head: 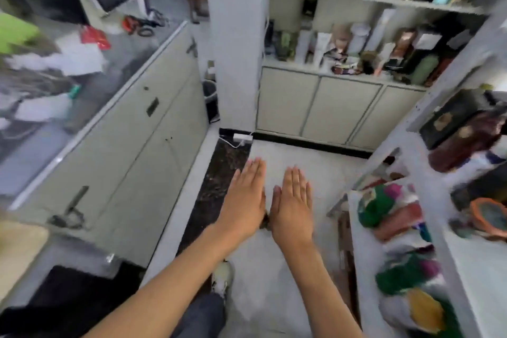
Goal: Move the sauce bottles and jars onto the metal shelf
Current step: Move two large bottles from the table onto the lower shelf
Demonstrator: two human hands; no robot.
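1 head view, looking forward and down over both forearms to the floor [288, 151].

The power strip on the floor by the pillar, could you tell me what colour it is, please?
White. The power strip shows only in the head view, against the dark skirting.

Even, bright indoor light, soft shadows, heavy motion blur at left and right edges, wide-angle bending, centre sharper

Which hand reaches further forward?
The left hand: its fingertips lie further up the floor than those of the right hand. Both flat, empty.
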